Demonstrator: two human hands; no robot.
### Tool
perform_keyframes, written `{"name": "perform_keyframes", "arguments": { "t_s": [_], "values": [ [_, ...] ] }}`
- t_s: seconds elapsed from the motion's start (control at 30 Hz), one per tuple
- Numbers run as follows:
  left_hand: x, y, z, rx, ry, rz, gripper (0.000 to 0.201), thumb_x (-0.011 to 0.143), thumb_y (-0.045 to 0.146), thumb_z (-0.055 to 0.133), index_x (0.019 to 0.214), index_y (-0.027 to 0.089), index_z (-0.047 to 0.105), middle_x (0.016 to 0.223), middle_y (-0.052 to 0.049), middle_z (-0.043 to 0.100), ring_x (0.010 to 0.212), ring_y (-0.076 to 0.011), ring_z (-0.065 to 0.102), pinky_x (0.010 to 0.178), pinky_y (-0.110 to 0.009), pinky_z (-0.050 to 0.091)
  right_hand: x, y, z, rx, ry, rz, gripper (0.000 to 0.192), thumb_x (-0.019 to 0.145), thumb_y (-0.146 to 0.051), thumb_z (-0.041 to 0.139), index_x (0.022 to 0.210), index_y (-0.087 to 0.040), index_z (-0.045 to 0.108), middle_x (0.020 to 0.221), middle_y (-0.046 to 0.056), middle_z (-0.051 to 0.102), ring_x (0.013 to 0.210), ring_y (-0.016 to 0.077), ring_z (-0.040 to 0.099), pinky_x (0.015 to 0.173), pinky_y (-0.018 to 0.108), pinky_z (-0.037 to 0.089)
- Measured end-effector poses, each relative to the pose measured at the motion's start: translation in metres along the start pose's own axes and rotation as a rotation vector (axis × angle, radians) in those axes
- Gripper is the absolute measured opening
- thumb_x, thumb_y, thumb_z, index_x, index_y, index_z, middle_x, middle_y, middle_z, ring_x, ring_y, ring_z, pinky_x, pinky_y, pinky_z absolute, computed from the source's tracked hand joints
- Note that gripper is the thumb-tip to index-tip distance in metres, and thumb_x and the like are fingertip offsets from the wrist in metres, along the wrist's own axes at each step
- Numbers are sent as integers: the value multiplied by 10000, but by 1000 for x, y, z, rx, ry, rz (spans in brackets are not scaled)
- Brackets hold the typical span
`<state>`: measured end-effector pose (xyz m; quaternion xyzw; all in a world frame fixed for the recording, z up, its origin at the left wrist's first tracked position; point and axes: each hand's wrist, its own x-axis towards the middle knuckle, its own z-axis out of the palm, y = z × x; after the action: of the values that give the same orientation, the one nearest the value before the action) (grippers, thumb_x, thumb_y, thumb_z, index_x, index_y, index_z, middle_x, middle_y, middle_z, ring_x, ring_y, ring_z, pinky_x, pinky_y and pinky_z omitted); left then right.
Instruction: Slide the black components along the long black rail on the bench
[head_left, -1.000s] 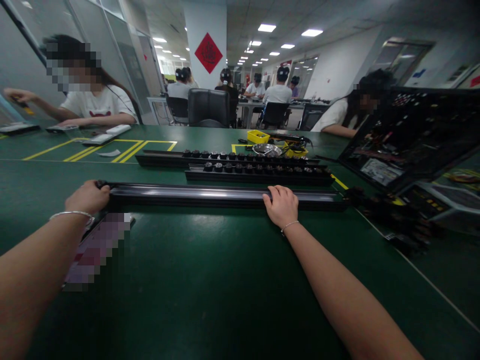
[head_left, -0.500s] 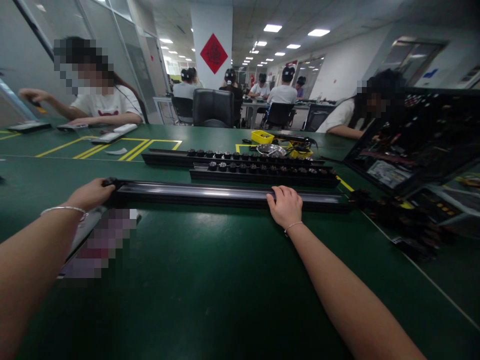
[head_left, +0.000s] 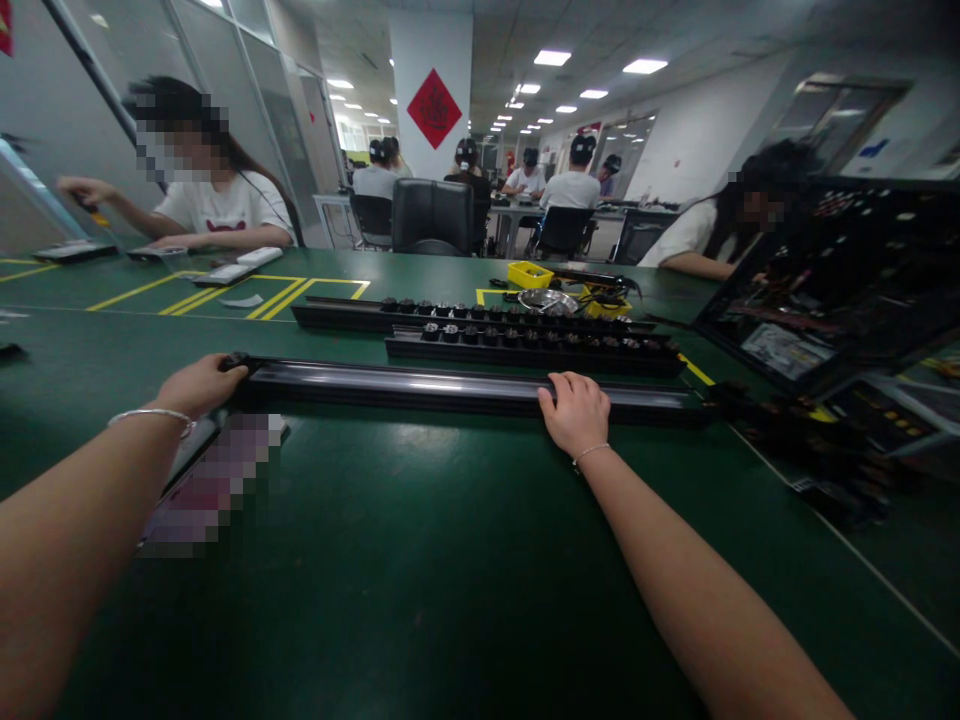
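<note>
A long black rail (head_left: 420,383) with a shiny channel along its top lies across the green table in front of me. At its left end, my left hand (head_left: 196,388) has thumb and fingers closed on a small dark part (head_left: 238,361); its exact kind is hard to make out. My right hand (head_left: 577,412) grips the rail right of its middle, fingers over the top and thumb on the near side. Just beyond lie two more black rails, a nearer one (head_left: 480,352) and a farther one (head_left: 337,314), each carrying a row of small round dark parts.
A phone-like item (head_left: 217,480), partly blurred out, lies beside my left forearm. Farther back are a yellow bin (head_left: 529,274) and a metal dish (head_left: 547,300). Dark parts (head_left: 840,460) pile up at right, near a large black-framed panel (head_left: 847,280). Co-workers sit left and right.
The whole view has shifted slightly, so things appear a little farther right. Both hands keep their places on the rail.
</note>
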<state>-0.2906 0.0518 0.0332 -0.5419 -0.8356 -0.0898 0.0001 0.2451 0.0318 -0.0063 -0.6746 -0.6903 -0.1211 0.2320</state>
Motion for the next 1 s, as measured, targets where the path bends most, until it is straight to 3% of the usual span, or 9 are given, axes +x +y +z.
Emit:
{"name": "perform_keyframes", "arguments": {
  "t_s": [0.07, 0.13, 0.47, 0.67, 1.0],
  "values": [
    [-4, 4, -2, 67, -72, -86, 628, 767, 516, 380, 1207, 108, 564, 987, -113, 685, 756, -216, 576, 649, -282, 444, 0, 0, 0, 8, 2, -1, 465, 898, -457, 320, 1191, -205, 579, 1233, 112, 565, 1141, 280, 416, 918, 424, 309],
    [-7, 8, -4, 70, -84, -75, 644, 773, 534, 376, 1242, 123, 537, 1052, -103, 671, 798, -213, 579, 663, -272, 443, 0, 0, 0, 9, 3, -2, 468, 900, -458, 315, 1191, -203, 579, 1236, 112, 565, 1145, 280, 416, 920, 424, 308],
    [-17, 23, -6, 16, -137, -128, 675, 783, 558, 382, 1265, 99, 495, 1201, -155, 590, 981, -276, 575, 815, -360, 441, 0, 0, 1, -3, 6, -3, 461, 900, -447, 326, 1193, -197, 579, 1245, 110, 562, 1151, 280, 417, 921, 421, 310],
    [-25, 37, -8, 1, -116, -159, 671, 797, 544, 358, 1238, 60, 504, 1221, -209, 570, 1047, -325, 566, 844, -407, 437, 0, -2, -1, -23, 1, 4, 459, 901, -444, 325, 1191, -199, 583, 1239, 110, 566, 1137, 277, 423, 910, 413, 314],
    [-27, 38, -4, -65, -61, -125, 645, 746, 590, 418, 1168, 132, 587, 1174, -157, 623, 1049, -303, 580, 846, -376, 464, 0, -2, 0, -14, 15, -3, 456, 897, -436, 338, 1185, -190, 591, 1227, 117, 568, 1125, 281, 420, 901, 418, 316]
  ]
}}
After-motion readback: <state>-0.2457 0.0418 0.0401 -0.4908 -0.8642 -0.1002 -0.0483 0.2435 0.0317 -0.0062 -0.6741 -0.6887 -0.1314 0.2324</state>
